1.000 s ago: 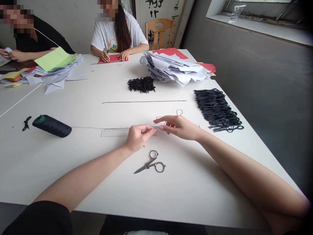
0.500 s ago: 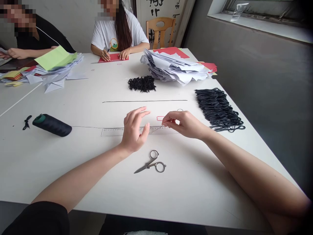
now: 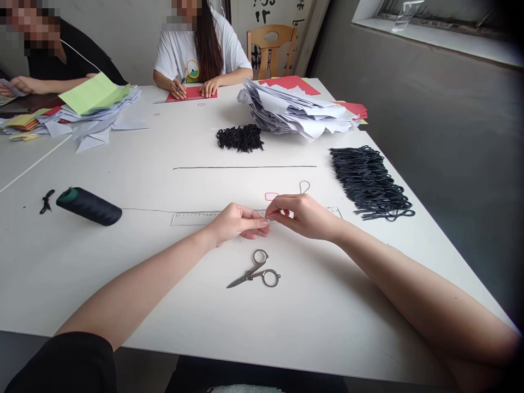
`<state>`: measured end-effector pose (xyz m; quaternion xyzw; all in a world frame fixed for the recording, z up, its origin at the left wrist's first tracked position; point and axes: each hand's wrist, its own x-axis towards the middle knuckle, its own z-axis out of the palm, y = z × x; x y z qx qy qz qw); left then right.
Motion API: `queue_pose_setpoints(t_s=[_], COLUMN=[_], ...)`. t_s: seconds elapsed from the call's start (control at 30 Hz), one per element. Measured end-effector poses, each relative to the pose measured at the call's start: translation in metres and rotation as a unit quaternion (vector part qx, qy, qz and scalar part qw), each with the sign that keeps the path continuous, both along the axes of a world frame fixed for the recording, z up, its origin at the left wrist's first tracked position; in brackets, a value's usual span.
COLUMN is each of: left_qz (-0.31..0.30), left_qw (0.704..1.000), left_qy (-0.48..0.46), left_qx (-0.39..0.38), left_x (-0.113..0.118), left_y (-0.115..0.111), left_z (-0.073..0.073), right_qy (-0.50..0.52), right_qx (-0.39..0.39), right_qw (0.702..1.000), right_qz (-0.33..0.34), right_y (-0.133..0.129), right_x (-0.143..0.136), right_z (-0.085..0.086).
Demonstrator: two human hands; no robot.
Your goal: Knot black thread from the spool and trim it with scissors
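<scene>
Above the clear ruler (image 3: 190, 219), my left hand (image 3: 238, 222) and my right hand (image 3: 305, 215) meet fingertip to fingertip. Both are closed in a pinch on black thread, though the thread between them is mostly hidden by the fingers. To the left lies a spool of black thread (image 3: 90, 206) on its side, and a thin strand (image 3: 145, 209) runs from it along the ruler's upper edge. Nearer to me, metal scissors (image 3: 254, 273) rest with their handles spread. A small thread loop (image 3: 304, 187) shows just beyond my right hand.
A pile of black looped cords (image 3: 368, 183) lies at right, a smaller black bundle (image 3: 240, 138) farther back. Stacked papers (image 3: 298, 109) stand behind. A dark line (image 3: 245, 167) crosses the white table (image 3: 164, 305). Two people sit opposite, one at red paper (image 3: 194, 93).
My left hand, open and raised half a second ago, has come down and right and closed against my right fingertips. My right hand has shifted slightly down and left. The view has tilted slightly.
</scene>
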<state>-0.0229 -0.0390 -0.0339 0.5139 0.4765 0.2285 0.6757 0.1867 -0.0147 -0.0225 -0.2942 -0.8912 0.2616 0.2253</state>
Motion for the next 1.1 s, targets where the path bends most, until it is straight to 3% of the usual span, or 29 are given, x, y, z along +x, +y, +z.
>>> queue_pose_setpoints(t_s=[0.17, 0.33, 0.4, 0.47, 0.53, 0.7, 0.9, 1.1], left_qz=[0.001, 0.028, 0.032, 0.039, 0.043, 0.047, 0.056, 0.059], left_qw=[0.999, 0.997, 0.997, 0.996, 0.996, 0.995, 0.993, 0.993], left_qy=[-0.026, -0.062, -0.07, -0.07, -0.07, -0.079, -0.091, -0.087], left_qx=[-0.047, -0.039, -0.029, -0.025, -0.029, -0.044, -0.054, -0.053], left_x=[-0.002, -0.004, -0.005, -0.006, -0.006, -0.007, -0.007, -0.007], left_y=[0.004, 0.006, 0.007, 0.007, 0.007, 0.006, 0.007, 0.006], left_z=[-0.003, -0.009, -0.01, -0.01, -0.009, -0.007, -0.009, -0.009], right_qy=[-0.023, -0.1, -0.165, -0.239, -0.306, -0.354, -0.34, -0.365], right_qx=[0.008, 0.166, 0.201, 0.197, 0.178, 0.151, 0.222, 0.244], right_qw=[1.0, 0.976, 0.966, 0.948, 0.926, 0.908, 0.89, 0.877], right_qz=[-0.018, -0.102, -0.021, 0.078, 0.131, 0.163, 0.208, 0.194], right_y=[0.0, -0.03, -0.047, -0.062, -0.071, -0.073, -0.076, -0.082], right_x=[-0.001, -0.008, -0.011, -0.013, -0.015, -0.02, -0.026, -0.03], right_z=[-0.003, 0.016, 0.024, 0.028, 0.027, 0.017, 0.014, 0.011])
